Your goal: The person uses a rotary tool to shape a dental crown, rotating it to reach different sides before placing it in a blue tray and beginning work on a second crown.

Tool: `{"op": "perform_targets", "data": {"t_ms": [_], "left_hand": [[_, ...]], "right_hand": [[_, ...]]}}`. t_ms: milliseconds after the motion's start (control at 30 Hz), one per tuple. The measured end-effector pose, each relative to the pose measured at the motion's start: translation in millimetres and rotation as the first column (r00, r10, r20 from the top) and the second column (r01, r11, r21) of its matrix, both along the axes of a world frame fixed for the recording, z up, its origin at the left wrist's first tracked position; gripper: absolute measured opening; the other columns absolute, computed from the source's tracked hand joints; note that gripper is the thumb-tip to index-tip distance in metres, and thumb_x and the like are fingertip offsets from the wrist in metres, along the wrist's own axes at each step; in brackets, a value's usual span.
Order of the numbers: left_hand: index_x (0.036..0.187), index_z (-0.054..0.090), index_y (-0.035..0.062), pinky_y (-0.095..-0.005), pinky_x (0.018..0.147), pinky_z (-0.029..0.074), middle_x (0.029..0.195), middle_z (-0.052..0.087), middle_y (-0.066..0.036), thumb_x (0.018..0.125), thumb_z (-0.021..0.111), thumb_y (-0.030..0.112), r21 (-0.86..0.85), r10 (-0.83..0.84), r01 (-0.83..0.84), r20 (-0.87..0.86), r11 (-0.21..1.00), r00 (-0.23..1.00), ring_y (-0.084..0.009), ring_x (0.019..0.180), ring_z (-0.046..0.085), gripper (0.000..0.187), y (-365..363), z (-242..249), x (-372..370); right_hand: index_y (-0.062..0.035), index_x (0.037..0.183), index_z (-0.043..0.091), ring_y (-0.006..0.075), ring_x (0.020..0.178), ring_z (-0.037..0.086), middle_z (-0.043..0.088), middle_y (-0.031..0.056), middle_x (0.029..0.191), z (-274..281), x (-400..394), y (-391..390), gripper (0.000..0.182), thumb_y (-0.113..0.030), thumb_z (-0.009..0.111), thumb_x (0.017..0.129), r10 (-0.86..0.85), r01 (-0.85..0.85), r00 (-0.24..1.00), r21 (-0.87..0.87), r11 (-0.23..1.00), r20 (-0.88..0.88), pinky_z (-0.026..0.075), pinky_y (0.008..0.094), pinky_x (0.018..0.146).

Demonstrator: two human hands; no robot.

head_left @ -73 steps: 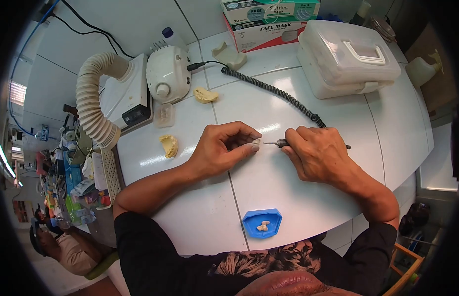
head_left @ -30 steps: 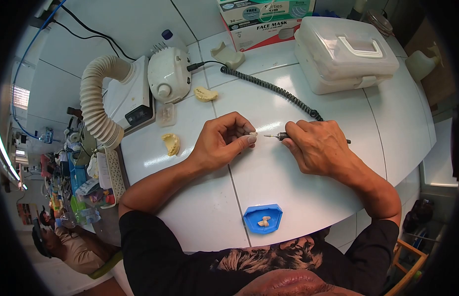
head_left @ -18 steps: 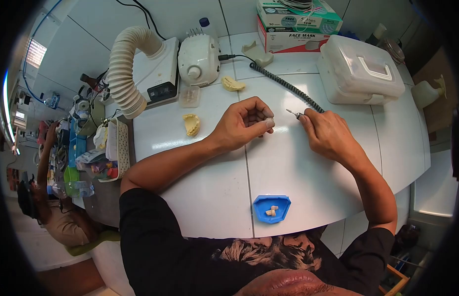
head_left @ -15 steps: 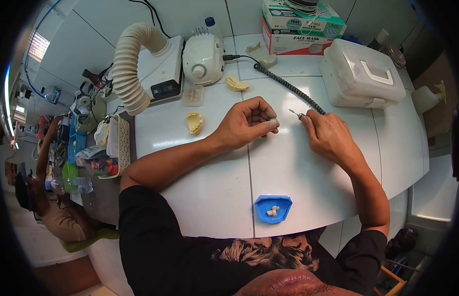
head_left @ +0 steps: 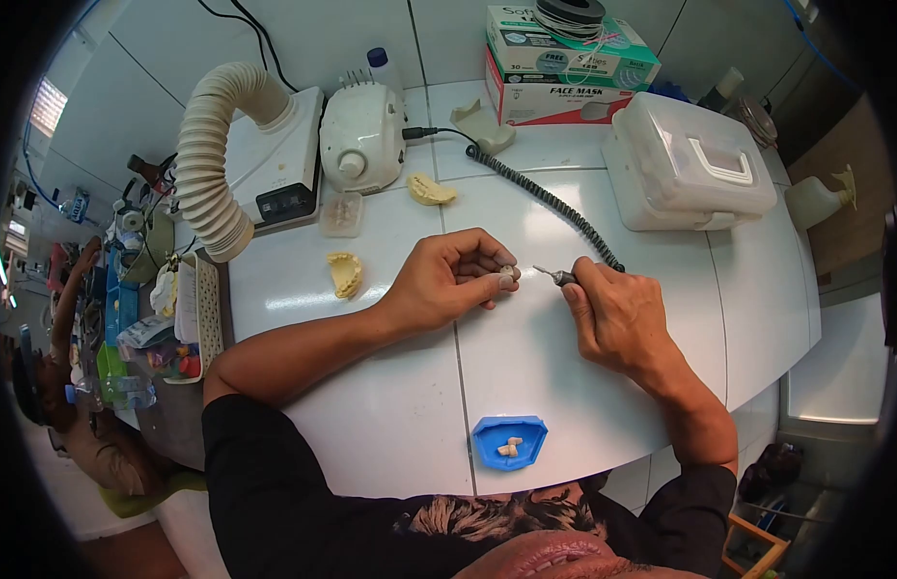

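My left hand [head_left: 446,276] is closed in a pinch, with a small off-white, tooth-like piece [head_left: 507,272] between thumb and fingertips; the fingers partly hide it. Held pen-fashion in my right hand [head_left: 617,317] is a dark rotary handpiece [head_left: 563,278], whose thin bur [head_left: 542,270] points left toward that piece. A short gap separates the bur tip from my left fingertips. Behind the right hand, a coiled black cord [head_left: 545,198] runs up to a white control unit [head_left: 357,145]. Closer to my body, a blue tray [head_left: 482,454] contains several small cream-coloured pieces [head_left: 509,447].
Yellowish dental casts [head_left: 345,275] [head_left: 430,189] lie left of and beyond my left hand. A ribbed hose [head_left: 205,145] arches at the back left. Mask boxes [head_left: 564,96] and a lidded white case [head_left: 690,169] stand behind. Another person [head_left: 106,434] sits far left.
The camera view has shifted, so the bench appears farther left and lower. My right hand has brought the bur closer to the piece in my left hand, which keeps its pinch.
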State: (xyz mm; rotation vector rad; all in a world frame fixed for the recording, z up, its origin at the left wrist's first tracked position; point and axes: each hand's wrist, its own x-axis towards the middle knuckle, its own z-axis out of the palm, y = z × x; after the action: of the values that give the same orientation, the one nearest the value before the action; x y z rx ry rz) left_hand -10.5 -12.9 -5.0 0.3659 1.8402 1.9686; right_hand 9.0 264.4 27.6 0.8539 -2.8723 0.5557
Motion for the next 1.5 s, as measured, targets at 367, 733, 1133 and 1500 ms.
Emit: {"op": "perform_targets", "data": {"t_ms": [367, 733, 1133, 1500], "left_hand": [[0.124, 0.069, -0.0017, -0.0251, 0.081, 0.063, 0.114, 0.08, -0.012, 0.106, 0.075, 0.006, -0.103, -0.041, 0.038, -0.022, 0.994, 0.999, -0.0133, 0.106, 0.077, 0.02, 0.0, 3.7, 1.7], [0.121, 0.067, -0.0037, -0.0252, 0.083, 0.065, 0.113, 0.08, -0.012, 0.107, 0.072, 0.004, -0.097, -0.09, 0.091, 0.015, 0.991, 0.996, -0.0143, 0.107, 0.078, 0.017, 0.4, 6.6, 1.1], [0.123, 0.069, -0.0038, -0.0258, 0.083, 0.064, 0.11, 0.08, -0.012, 0.107, 0.072, 0.004, -0.135, -0.106, 0.11, 0.037, 0.985, 0.994, -0.0148, 0.105, 0.078, 0.018, 1.6, 9.6, 1.1], [0.122, 0.07, -0.0033, -0.0258, 0.082, 0.063, 0.107, 0.08, -0.011, 0.107, 0.072, 0.004, -0.143, -0.1, 0.104, 0.034, 0.984, 0.994, -0.0139, 0.102, 0.077, 0.017, 1.6, 10.9, 0.2]], "right_hand": [[-0.0065, 0.097, 0.061, 0.0361, 0.057, 0.065, 0.065, 0.0108, 0.073, -2.0, 1.7, -7.5, 0.023, -0.026, 0.062, 0.109, 0.037, -0.037, 0.999, 0.045, 0.998, 0.016, 0.05, 0.0482, 0.053], [-0.0062, 0.097, 0.06, 0.0356, 0.058, 0.067, 0.065, 0.0113, 0.073, -1.8, -2.0, -9.3, 0.025, -0.027, 0.062, 0.11, 0.079, -0.08, 0.997, 0.061, 0.995, 0.013, 0.051, 0.0474, 0.054], [-0.007, 0.097, 0.061, 0.0351, 0.058, 0.067, 0.064, 0.0105, 0.071, -1.8, -2.7, -10.1, 0.024, -0.027, 0.065, 0.109, 0.09, -0.092, 0.996, 0.067, 0.994, 0.027, 0.051, 0.0472, 0.053], [-0.0067, 0.097, 0.06, 0.0358, 0.056, 0.066, 0.064, 0.0108, 0.071, -1.4, -4.6, -8.7, 0.024, -0.027, 0.063, 0.11, 0.107, -0.109, 0.994, 0.069, 0.992, 0.035, 0.05, 0.0468, 0.052]]}}
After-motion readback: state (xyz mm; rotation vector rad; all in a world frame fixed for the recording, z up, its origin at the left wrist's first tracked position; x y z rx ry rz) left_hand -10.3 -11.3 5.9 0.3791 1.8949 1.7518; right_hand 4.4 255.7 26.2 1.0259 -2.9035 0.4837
